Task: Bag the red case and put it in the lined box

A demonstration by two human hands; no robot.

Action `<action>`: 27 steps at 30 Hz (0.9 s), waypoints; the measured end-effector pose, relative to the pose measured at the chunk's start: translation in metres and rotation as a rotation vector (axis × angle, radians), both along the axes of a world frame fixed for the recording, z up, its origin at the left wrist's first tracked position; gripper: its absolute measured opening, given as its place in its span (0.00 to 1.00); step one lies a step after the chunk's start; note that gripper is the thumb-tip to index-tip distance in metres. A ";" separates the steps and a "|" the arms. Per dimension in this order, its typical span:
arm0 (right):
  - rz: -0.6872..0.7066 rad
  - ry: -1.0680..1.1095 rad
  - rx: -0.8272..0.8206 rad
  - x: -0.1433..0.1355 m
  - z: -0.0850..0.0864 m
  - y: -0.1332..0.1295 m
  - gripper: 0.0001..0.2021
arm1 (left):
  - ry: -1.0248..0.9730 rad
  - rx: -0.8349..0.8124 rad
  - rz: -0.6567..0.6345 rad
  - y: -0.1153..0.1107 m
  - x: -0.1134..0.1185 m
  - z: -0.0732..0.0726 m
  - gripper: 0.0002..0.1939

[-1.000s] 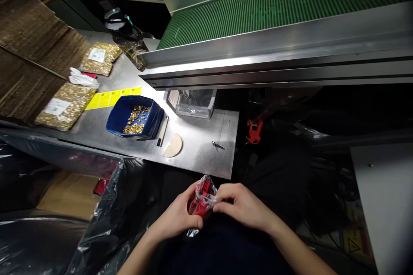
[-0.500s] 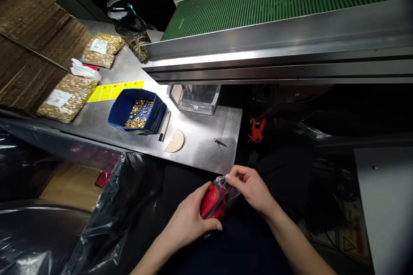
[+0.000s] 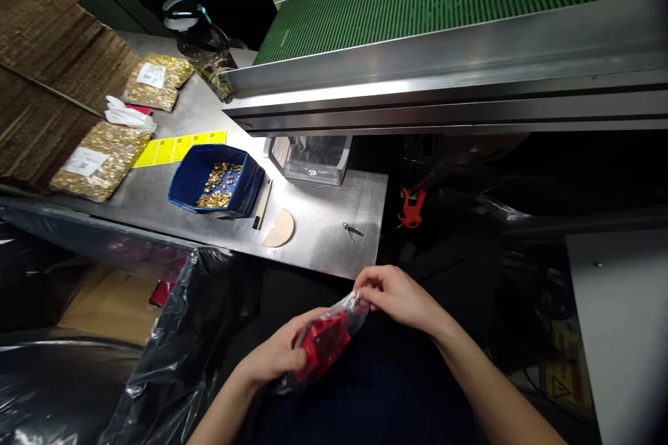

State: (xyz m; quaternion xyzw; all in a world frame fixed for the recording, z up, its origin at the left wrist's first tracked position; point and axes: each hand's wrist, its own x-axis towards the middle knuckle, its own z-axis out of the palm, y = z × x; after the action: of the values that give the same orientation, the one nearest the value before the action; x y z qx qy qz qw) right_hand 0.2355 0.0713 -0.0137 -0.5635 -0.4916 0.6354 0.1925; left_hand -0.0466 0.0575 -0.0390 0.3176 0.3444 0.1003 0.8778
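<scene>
A red object with dark edging [image 3: 326,344] lies inside a clear plastic bag [image 3: 351,306], low in front of my body; its exact kind is not clear. My left hand [image 3: 282,354] is wrapped around the bagged object, thumb on top. The fingers of my right hand [image 3: 389,294] pinch the gathered upper end of the bag. Beyond the hands, on the metal table [image 3: 334,254], are a beige disc with a notch [image 3: 280,228], a small metal piece [image 3: 353,229] and a marker-like stick [image 3: 262,205].
A blue bin [image 3: 245,188] holds small brass-coloured parts. Behind it are a grey tray [image 3: 342,170], yellow labels [image 3: 177,147] and bags of brass parts [image 3: 101,160]. A green conveyor [image 3: 417,7] runs across the back. A box lined with black plastic [image 3: 156,361] stands left.
The left hand has moved left and down with the red object, which now shows more fully inside the bag. The right hand has shifted slightly left, still pinching the bag's end.
</scene>
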 end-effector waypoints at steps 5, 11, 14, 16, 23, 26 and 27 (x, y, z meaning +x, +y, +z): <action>-0.383 -0.224 0.196 0.014 -0.004 -0.003 0.10 | -0.014 -0.087 0.199 -0.016 -0.018 -0.026 0.39; 0.080 -0.034 0.171 0.008 0.009 -0.005 0.36 | -0.093 -0.089 0.184 -0.013 -0.017 -0.037 0.35; 0.131 -0.105 0.112 -0.008 0.011 -0.002 0.14 | -0.079 -0.072 0.157 -0.008 -0.016 -0.035 0.35; 0.021 -0.070 0.044 -0.021 0.007 -0.003 0.06 | -0.068 -0.063 0.138 -0.005 -0.013 -0.031 0.35; -0.420 0.518 -0.305 -0.048 -0.005 -0.020 0.11 | -0.054 -0.226 0.256 0.000 -0.003 -0.021 0.31; -0.292 0.529 -0.197 -0.045 -0.001 -0.025 0.19 | -0.084 -0.366 0.234 -0.003 -0.003 -0.023 0.32; -0.228 0.488 -0.133 -0.043 0.000 -0.027 0.23 | -0.108 -0.413 0.214 -0.004 -0.003 -0.025 0.33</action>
State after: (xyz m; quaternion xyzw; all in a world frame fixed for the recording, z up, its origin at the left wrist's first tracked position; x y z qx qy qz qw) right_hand 0.1929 0.0447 -0.0137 -0.4568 -0.3212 0.7575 0.3382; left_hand -0.0492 0.0532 -0.0636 0.0869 0.3419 0.1369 0.9256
